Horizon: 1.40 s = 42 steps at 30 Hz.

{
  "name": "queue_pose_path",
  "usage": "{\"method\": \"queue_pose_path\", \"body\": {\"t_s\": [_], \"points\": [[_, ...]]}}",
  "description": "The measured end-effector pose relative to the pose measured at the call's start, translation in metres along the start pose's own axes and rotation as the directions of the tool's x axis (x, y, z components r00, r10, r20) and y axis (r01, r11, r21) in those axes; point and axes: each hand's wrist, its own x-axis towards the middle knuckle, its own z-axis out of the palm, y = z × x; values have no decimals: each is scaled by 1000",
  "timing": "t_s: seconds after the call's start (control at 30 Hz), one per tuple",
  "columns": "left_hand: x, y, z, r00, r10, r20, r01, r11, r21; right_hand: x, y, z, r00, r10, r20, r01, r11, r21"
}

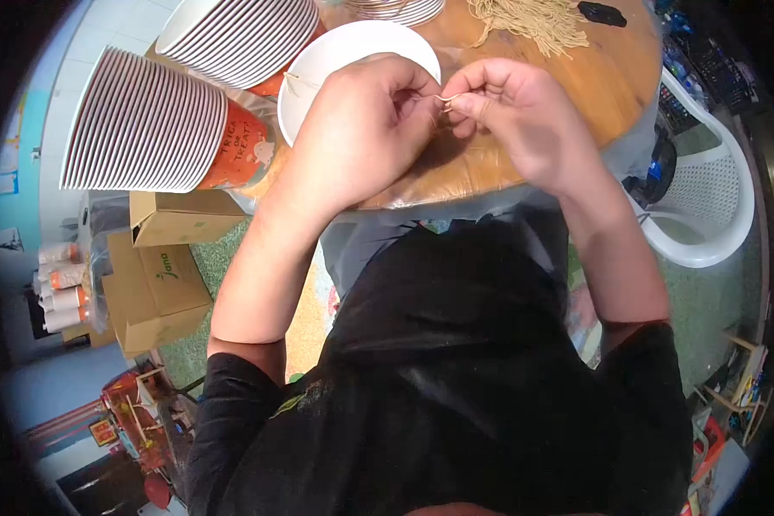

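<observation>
My left hand [361,129] and my right hand [529,120] meet over the near edge of a round wooden table [619,82]. A short piece of thin beige cord [445,100] runs between their fingertips, pinched on both sides; whether it is knotted is too small to tell. Behind my left hand a white paper bucket [318,64] shows its open inside. A bit of similar cord [292,77] pokes out at that bucket's left side. Further back on the table lies a loose bundle of beige cords [533,21].
Nested orange-and-white paper buckets [146,125] lie at the left, with a second bucket stack [236,39] behind. A small black object [602,13] rests beside the cords. Cardboard boxes [159,297] stand below left. A white plastic chair [705,185] is at the right.
</observation>
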Motion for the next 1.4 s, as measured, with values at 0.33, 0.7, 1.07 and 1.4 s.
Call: {"method": "queue_pose_path", "body": {"t_s": [0.33,0.7,1.07,1.4], "points": [[-3,-1,8,995,-74,-66,71,996,-53,0,5,8,995,-26,-97,21,999,-51],[0,0,8,987,-156,-31,151,980,-128,2,5,14,985,0,-172,2,1000,11],[-2,0,7,994,-109,-15,109,993,-44,5,2,0,989,141,36,-146,947,285],[0,4,5,983,-184,-12,182,979,-98,5,4,7,992,-23,-122,12,996,-85]]}}
